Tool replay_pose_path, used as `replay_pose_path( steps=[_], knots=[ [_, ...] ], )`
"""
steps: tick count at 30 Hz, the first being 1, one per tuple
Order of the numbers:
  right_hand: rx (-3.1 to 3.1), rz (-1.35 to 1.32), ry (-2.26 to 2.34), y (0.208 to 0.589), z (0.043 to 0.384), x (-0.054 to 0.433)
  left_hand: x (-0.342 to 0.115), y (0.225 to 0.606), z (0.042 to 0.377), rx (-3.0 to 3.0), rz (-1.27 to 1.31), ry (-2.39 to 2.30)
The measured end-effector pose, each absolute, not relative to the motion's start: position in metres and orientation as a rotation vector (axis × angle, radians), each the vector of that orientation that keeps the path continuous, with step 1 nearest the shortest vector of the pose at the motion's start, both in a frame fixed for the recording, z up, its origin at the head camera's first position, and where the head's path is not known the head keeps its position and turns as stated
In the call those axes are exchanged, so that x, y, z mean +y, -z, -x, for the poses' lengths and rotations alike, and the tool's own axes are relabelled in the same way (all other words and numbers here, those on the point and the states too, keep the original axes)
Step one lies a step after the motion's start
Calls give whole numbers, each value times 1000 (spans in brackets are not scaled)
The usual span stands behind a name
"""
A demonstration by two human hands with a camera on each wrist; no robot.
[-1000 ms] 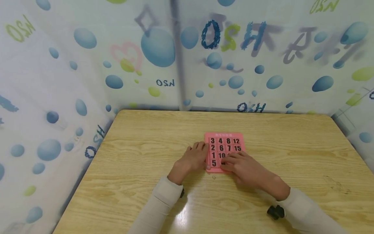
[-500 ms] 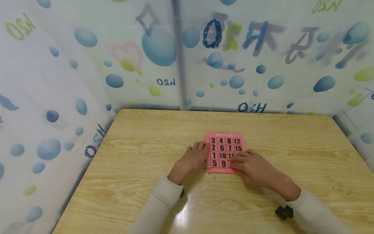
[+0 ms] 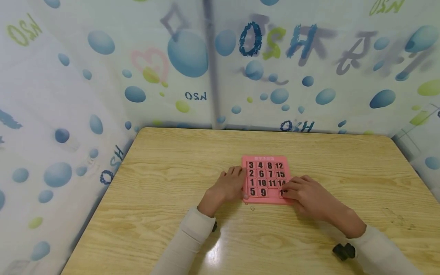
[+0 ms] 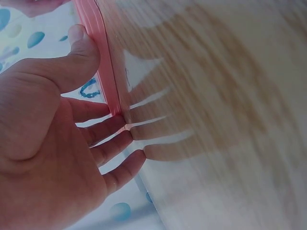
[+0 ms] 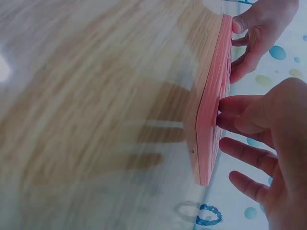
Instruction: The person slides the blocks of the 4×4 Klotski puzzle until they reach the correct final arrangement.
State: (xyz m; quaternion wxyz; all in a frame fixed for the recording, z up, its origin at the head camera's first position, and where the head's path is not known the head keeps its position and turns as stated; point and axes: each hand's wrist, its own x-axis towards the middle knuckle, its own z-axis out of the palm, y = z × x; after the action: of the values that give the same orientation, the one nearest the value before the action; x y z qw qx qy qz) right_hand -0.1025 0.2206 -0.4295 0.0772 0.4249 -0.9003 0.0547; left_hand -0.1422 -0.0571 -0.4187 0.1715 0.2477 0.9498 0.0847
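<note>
A pink sliding number puzzle [image 3: 264, 200] lies flat on the table, its tiles bearing black numbers. In the bottom row, a gap [image 3: 273, 192] shows between the 9 tile [image 3: 263, 192] and a partly covered tile [image 3: 281, 193] at the right end. My right hand [image 3: 311, 198] reaches over the puzzle's right side, fingertips on that last tile. Along the left edge lies my left hand [image 3: 228, 187], its fingers extended beside the frame and its thumb [image 4: 76, 36] against the near-left corner. In the right wrist view, the right fingers [image 5: 244, 153] look mostly straight.
The wooden table [image 3: 172, 160] has rounded far corners. Behind it and to the left hangs a pale curtain [image 3: 154, 107] printed with blue and green drops. A dark wrist device [image 3: 343, 251] sits beneath the right sleeve [image 3: 378, 248].
My right hand has moved rightward across the bottom row, uncovering the 9 and 11 tiles. A gap now shows in the third column. The left hand has stayed in place.
</note>
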Motion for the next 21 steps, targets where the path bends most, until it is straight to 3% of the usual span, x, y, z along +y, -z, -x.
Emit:
replay_pose_path(
  steps=[21],
  knots=[
    [-2681, -1260, -204, 434, 101, 211, -57, 415, 141, 2687, -698, -273]
  ],
)
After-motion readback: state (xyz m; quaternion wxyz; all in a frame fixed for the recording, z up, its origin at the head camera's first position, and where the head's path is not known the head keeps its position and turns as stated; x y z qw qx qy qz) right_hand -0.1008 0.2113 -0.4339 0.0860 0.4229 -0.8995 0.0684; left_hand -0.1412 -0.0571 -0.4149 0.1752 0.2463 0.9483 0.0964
